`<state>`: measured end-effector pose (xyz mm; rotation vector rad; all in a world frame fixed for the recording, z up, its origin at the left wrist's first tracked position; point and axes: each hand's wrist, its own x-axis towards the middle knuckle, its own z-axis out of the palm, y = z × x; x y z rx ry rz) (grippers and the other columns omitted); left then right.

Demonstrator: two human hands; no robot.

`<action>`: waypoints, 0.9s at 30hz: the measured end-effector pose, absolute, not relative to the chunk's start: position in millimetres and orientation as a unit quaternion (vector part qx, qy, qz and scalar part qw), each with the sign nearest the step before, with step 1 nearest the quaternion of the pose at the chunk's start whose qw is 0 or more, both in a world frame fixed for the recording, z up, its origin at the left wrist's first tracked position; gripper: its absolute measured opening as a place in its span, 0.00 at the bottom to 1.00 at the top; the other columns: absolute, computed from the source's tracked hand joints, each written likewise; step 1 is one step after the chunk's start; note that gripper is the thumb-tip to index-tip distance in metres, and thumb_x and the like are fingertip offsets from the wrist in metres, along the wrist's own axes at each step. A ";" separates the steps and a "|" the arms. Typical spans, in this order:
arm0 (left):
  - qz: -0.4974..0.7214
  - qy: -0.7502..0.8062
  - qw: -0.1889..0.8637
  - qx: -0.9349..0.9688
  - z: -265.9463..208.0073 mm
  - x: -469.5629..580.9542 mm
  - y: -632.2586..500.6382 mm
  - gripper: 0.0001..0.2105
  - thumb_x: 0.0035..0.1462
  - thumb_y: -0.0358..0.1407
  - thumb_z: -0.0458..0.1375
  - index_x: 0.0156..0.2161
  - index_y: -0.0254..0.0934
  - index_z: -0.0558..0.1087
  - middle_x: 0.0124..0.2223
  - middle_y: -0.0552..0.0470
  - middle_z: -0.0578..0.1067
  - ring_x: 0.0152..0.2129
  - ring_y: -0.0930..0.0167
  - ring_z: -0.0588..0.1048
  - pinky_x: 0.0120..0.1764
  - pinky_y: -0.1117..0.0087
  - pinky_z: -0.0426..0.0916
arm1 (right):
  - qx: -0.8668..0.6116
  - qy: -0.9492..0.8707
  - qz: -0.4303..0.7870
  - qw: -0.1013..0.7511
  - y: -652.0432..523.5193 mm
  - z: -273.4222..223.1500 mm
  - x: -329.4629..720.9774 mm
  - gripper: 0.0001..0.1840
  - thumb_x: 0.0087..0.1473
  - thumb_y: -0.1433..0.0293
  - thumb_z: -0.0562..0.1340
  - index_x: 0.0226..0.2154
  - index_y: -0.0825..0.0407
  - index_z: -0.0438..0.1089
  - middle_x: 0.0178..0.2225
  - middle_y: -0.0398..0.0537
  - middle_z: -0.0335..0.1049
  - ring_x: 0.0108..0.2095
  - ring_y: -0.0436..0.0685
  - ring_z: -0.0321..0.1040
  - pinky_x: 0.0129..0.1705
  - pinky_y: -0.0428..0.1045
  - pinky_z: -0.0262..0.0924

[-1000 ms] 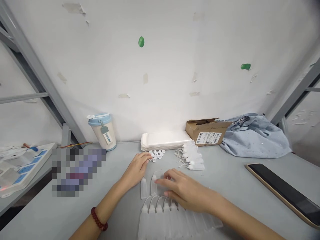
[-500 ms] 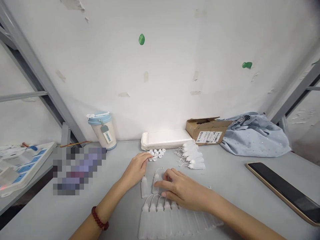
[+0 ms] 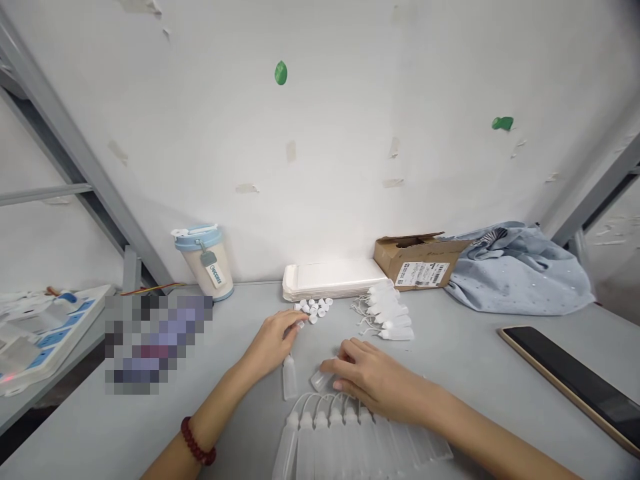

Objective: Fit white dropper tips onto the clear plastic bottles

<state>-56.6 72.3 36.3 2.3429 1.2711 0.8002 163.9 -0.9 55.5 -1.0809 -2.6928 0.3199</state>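
Holding a slim, translucent plastic bottle (image 3: pixel 319 381) beyond the row of matching bottles (image 3: pixel 336 445), our right grip (image 3: pixel 377 381) likely meets light, squeezable walls, best held mid-body; whether our left grip (image 3: pixel 270 341) is closed, we cannot tell.

clear tabletop (image 3: pixel 455 347) between bottle pile (image 3: pixel 393 311) and phone (image 3: pixel 575 390); box (image 3: pixel 425 260), cloth (image 3: pixel 517 273) block rear; bottle row (image 3: pixel 340 443) blocks near centre.

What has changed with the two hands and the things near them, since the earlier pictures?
The bottle at the right hand has turned: its top swung rightward under the hand; any grip is hidden. One cap at the left hand seems to have come away from the other caps, toward the person. The cup, phone and cardboard box stayed as they were.
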 end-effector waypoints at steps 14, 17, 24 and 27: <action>0.304 0.478 0.200 0.799 42.9 -50.2 66.5 0.11 0.51 0.31 0.53 0.39 0.39 0.74 0.41 0.49 0.76 0.38 0.65 0.72 0.40 0.67 0.67 | -0.372 -0.921 0.095 0.068 -8.9 57.5 152.1 0.18 0.63 0.71 0.46 0.53 0.50 0.58 0.31 0.49 0.68 0.31 0.55 0.64 0.34 0.47 0.54; 0.319 0.490 0.209 0.783 50.6 -46.1 58.0 0.11 0.51 0.32 0.53 0.40 0.38 0.73 0.41 0.49 0.76 0.36 0.66 0.73 0.37 0.68 0.67 | -0.376 -0.918 0.105 0.068 -8.4 57.0 151.6 0.16 0.63 0.71 0.46 0.50 0.51 0.61 0.31 0.49 0.68 0.30 0.54 0.64 0.32 0.47 0.53; 0.334 0.495 0.254 0.760 59.4 -39.0 42.2 0.09 0.51 0.33 0.54 0.39 0.37 0.71 0.40 0.50 0.76 0.33 0.68 0.72 0.36 0.70 0.66 | -0.387 -0.913 0.099 0.080 -1.6 55.7 157.2 0.14 0.62 0.71 0.46 0.42 0.52 0.65 0.31 0.48 0.67 0.29 0.53 0.63 0.32 0.46 0.54; 0.332 0.489 0.286 0.754 57.0 -39.5 42.2 0.08 0.51 0.33 0.54 0.38 0.36 0.70 0.39 0.50 0.75 0.32 0.69 0.72 0.35 0.69 0.66 | -0.405 -0.907 0.056 0.101 2.9 55.7 161.2 0.13 0.62 0.71 0.47 0.40 0.53 0.65 0.29 0.47 0.65 0.27 0.53 0.61 0.31 0.46 0.53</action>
